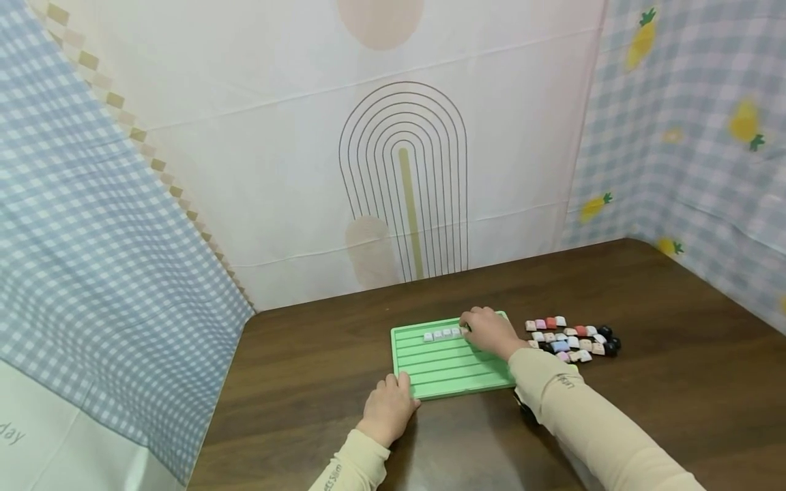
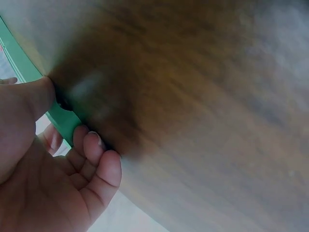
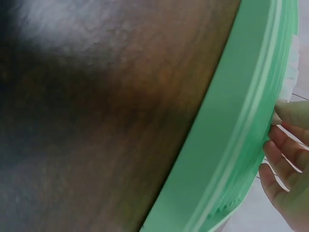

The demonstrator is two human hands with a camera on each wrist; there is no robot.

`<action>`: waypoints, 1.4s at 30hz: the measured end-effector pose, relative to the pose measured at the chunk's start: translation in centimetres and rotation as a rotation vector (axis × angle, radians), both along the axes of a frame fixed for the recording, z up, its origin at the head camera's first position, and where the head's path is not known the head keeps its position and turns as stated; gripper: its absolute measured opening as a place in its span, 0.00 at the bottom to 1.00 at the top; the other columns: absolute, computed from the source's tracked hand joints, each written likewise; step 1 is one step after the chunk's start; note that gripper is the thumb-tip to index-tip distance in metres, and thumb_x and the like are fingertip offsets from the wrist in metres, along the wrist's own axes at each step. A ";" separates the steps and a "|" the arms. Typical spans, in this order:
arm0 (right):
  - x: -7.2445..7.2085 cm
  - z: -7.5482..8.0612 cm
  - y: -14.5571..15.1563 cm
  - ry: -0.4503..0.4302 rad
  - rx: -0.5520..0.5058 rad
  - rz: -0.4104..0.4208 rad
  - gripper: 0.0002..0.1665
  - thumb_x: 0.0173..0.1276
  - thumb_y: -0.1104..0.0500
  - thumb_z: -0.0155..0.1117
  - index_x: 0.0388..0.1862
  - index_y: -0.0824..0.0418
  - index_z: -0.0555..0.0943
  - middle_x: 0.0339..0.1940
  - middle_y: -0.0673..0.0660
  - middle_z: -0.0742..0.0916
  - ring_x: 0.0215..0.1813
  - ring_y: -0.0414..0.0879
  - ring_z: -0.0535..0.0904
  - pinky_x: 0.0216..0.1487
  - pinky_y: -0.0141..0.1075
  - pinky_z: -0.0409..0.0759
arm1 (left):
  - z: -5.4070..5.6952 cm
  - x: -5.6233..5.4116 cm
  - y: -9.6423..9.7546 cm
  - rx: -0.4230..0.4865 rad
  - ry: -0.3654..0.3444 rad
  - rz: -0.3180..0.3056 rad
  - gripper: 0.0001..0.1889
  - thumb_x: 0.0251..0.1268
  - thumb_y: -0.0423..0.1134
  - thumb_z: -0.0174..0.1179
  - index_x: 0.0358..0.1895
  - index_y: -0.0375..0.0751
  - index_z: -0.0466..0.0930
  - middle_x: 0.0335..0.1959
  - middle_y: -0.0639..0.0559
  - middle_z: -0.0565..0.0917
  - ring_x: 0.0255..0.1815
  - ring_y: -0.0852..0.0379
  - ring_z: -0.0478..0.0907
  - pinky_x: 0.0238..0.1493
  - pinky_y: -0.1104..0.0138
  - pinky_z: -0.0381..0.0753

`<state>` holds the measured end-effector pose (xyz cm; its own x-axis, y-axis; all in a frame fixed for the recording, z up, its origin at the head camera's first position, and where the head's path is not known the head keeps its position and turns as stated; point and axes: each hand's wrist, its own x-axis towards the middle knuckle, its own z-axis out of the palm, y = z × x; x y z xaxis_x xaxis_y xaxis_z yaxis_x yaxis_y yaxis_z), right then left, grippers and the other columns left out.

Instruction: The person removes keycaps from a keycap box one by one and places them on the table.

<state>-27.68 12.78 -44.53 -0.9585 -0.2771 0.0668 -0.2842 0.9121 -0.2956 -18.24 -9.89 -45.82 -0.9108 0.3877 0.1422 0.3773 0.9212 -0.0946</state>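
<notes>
A green ridged tray (image 1: pixel 456 393) lies on the table, its rows running left to right. My left hand (image 1: pixel 388 409) holds the tray's near left corner; in the left wrist view the thumb and curled fingers (image 2: pixel 104 166) lie on either side of that corner. Along the top row stand several white keycaps (image 1: pixel 438 335). At the right end of this row my right hand (image 1: pixel 491 332) pinches a small pale keycap (image 3: pixel 276 119) between thumb and index finger, the other fingers partly spread. Most of that keycap is hidden by the fingers.
Right of the tray lies a loose group of keycaps (image 1: pixel 560 346) in white, beige, pink, red, blue and black. The brown wooden table (image 1: pixel 307 368) meets cloth hangings (image 1: pixel 295 204) at its back and sides. A dark object by the right forearm is mostly covered.
</notes>
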 end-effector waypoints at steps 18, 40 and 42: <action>-0.1 -0.7 0.1 0.097 0.080 -0.012 0.07 0.64 0.58 0.60 0.39 0.57 0.80 0.37 0.54 0.82 0.40 0.49 0.76 0.41 0.43 0.77 | -0.1 -0.1 0.4 0.059 -0.030 0.006 0.22 0.58 0.51 0.61 0.30 0.40 0.59 0.23 0.49 0.65 0.21 0.54 0.67 0.20 0.66 0.69; -0.3 3.7 12.5 0.009 -0.063 -0.228 0.17 0.69 0.56 0.53 0.50 0.65 0.77 0.46 0.65 0.82 0.45 0.60 0.78 0.37 0.53 0.75 | 0.5 -0.2 -0.1 0.074 -0.125 0.002 0.21 0.60 0.49 0.59 0.32 0.39 0.59 0.24 0.48 0.65 0.22 0.53 0.66 0.20 0.65 0.68; 0.2 3.3 13.7 -0.008 -0.052 -0.248 0.17 0.69 0.57 0.52 0.50 0.66 0.77 0.44 0.66 0.82 0.42 0.59 0.78 0.34 0.51 0.75 | 0.6 -0.2 -0.1 0.069 -0.133 0.000 0.21 0.60 0.50 0.59 0.32 0.39 0.59 0.24 0.48 0.65 0.22 0.53 0.66 0.21 0.65 0.68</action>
<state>-27.50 26.51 -41.23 -0.9973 -0.0297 0.0671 -0.0511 0.9370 -0.3456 -18.41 -10.04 -45.27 -0.9234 0.3810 0.0468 0.3823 0.9238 0.0202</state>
